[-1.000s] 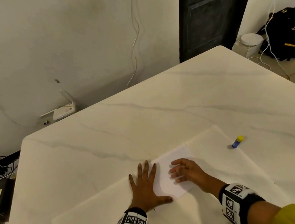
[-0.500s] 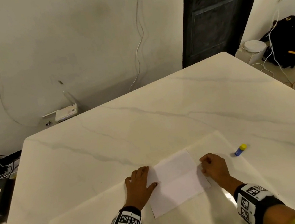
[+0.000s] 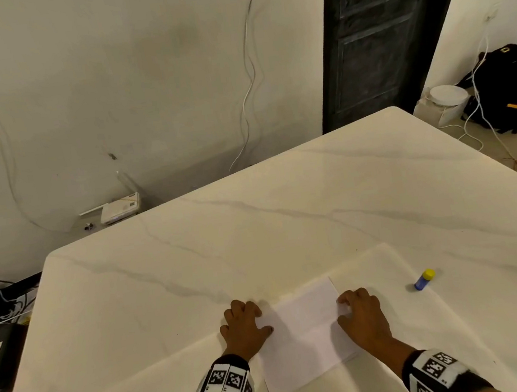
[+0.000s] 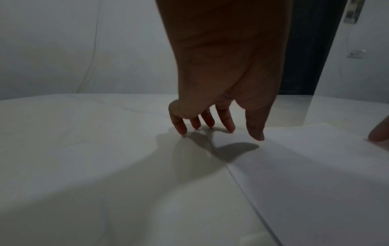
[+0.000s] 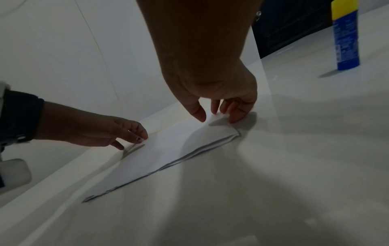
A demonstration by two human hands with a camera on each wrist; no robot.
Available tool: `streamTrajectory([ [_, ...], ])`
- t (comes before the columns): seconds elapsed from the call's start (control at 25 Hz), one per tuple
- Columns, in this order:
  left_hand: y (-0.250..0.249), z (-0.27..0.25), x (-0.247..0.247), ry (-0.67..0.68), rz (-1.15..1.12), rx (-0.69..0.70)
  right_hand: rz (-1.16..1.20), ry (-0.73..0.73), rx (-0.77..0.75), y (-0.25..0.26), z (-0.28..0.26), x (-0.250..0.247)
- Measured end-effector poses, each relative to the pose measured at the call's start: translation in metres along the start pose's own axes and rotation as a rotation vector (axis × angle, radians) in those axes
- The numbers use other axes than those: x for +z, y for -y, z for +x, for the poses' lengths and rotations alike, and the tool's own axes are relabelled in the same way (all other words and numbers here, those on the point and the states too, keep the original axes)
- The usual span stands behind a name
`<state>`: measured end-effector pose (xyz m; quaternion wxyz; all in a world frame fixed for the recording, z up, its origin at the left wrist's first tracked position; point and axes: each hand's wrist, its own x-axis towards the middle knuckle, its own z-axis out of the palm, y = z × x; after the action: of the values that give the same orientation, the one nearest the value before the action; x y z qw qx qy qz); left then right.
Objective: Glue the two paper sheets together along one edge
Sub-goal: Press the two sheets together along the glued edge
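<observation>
Two white rectangular paper sheets point(image 3: 303, 337) are lying stacked on the pale marble-veined bench point(image 3: 285, 209), near its front edge, one overlapping the other so that the layered edges are showing along the right side in the right wrist view. The left hand point(image 3: 244, 326) is resting at the stack's 9 o'clock side; its fingers point(image 4: 228, 123) are loosely curled, with the tips touching the bench just beside the paper while the thumb tip is pressing on the sheet's left margin, presumably to anchor the stack against sliding. The right hand point(image 3: 362, 313) is sitting at the 3 o'clock side, and its fingers point(image 5: 235, 114) are bending down onto the far right corner of the paper, where the top layer is curling upward slightly; whether they are pinching that corner or merely pressing it flat cannot be told. Holding both short sides in this way is probably serving to square the sheets and seat the joined edge. A blue glue stick with a yellow cap point(image 3: 424, 279) is standing upright at about 3 o'clock from the stack, well apart from the right hand and capped, which is suggesting that the gluing itself is finished and that the pressing step is under way.
</observation>
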<state>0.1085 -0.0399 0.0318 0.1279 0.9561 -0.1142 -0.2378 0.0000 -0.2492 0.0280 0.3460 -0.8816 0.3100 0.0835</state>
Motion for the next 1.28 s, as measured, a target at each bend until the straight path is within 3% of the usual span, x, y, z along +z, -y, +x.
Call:
streamTrajectory([
  [0.2,0.000,0.001,-0.004,0.060,-0.073,-0.065,0.066,0.006,0.066,0.008,-0.001,0.003],
  [0.44,0.003,0.002,-0.006,0.040,-0.099,-0.048,0.077,0.082,0.160,0.011,0.009,-0.005],
  [0.6,-0.004,-0.001,-0.008,-0.021,-0.112,-0.044,0.169,0.113,0.125,0.016,0.011,-0.012],
  [0.72,-0.009,-0.003,-0.013,-0.030,-0.137,0.054,0.387,0.087,-0.006,0.019,0.002,-0.013],
  [0.84,-0.020,-0.004,-0.018,0.096,-0.276,0.219,0.539,0.034,-0.182,0.026,-0.010,-0.028],
  [0.96,-0.025,-0.002,-0.024,0.065,-0.446,0.281,0.606,0.022,-0.186,0.023,-0.001,-0.042],
  [1.08,-0.029,-0.003,-0.031,0.013,-0.461,0.319,0.453,-0.043,-0.172,0.014,0.009,-0.043],
  [1.2,-0.038,-0.008,-0.038,-0.015,-0.318,0.383,0.116,-0.192,-0.522,0.023,0.010,-0.032],
  [1.28,-0.046,-0.011,-0.042,-0.008,-0.293,0.438,-0.115,-0.153,-0.754,0.039,0.013,-0.027],
])
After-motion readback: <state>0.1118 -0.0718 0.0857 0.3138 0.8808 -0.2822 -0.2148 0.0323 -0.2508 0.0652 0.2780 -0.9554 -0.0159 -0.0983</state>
